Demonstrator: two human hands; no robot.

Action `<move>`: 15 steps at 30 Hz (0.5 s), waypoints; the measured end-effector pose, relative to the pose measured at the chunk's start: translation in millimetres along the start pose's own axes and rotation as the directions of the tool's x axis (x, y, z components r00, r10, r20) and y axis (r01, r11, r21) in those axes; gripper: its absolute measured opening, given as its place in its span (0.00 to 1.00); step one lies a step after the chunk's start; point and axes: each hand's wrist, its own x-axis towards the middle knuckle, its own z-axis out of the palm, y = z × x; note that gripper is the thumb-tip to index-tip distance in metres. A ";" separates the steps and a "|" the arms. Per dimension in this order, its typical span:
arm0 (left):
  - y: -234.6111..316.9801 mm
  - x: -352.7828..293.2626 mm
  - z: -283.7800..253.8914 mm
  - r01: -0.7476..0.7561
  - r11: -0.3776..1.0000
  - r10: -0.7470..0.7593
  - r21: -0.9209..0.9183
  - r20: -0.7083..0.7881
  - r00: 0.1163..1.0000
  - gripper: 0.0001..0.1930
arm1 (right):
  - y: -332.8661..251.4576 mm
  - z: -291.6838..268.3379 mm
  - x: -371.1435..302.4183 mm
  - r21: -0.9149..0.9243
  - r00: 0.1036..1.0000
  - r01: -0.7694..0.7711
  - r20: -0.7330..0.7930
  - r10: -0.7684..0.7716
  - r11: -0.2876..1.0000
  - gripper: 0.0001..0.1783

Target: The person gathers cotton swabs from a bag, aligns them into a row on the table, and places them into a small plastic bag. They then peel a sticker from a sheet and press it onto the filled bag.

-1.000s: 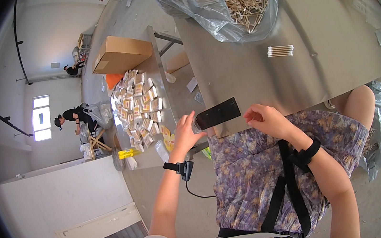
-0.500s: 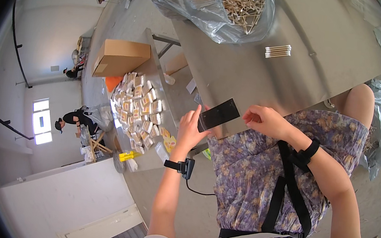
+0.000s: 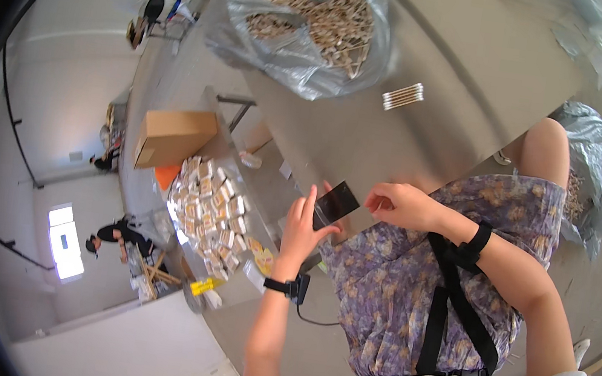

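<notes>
A black smartphone (image 3: 337,206) rests tilted in my left hand (image 3: 302,228), thumb along its near side and fingers behind the far edge. Its dark screen faces up. My right hand (image 3: 399,204) hovers just right of the phone, not touching it, with its fingers curled in and no object showing in them. Beyond both hands, a small row of several cotton swabs (image 3: 403,96) lies on the metal table (image 3: 322,141). Farther back on that table sits an open clear plastic bag (image 3: 301,74) heaped with loose cotton swabs (image 3: 344,30).
To the left, a second table carries a pile of small white packs (image 3: 210,210), a cardboard box (image 3: 175,138) and a yellow object (image 3: 204,286). Another plastic bag (image 3: 593,166) stands at my right beside my knee. Other people (image 3: 120,236) sit farther off on the left.
My view has shifted, so the table and bag sit differently in it. The phone has slid deeper into my left hand and shows shorter. My right hand remains close beside it.
</notes>
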 end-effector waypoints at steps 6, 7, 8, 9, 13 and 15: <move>6.9 -5.1 37.9 -0.064 0.996 0.067 0.064 -0.056 0.996 0.50 | -27.9 -42.9 10.3 -0.366 0.975 0.017 -0.201 -0.097 0.930 0.15; 11.7 -4.5 41.0 -0.075 0.995 0.079 0.068 -0.050 0.996 0.50 | -28.5 -50.1 13.6 -0.362 0.972 0.014 -0.214 -0.097 0.932 0.15; 23.9 -0.3 38.4 -0.026 0.996 0.031 0.090 -0.046 0.998 0.49 | -26.9 -58.8 16.7 -0.549 0.944 -0.022 -0.287 -0.164 0.836 0.16; 36.0 5.1 30.6 0.024 0.993 -0.019 0.113 -0.047 0.999 0.48 | -24.8 -67.6 20.2 -0.708 0.909 -0.075 -0.338 -0.243 0.702 0.18; 79.7 66.0 -33.0 0.024 0.999 -0.023 0.031 -0.045 0.999 0.42 | 16.4 -96.3 34.1 -0.902 0.718 -0.132 -0.374 -0.588 0.412 0.20; 105.1 101.5 -85.5 0.003 0.999 -0.006 -0.046 -0.060 0.998 0.37 | 26.3 -99.9 44.7 -0.927 0.657 -0.136 -0.348 -0.669 0.349 0.19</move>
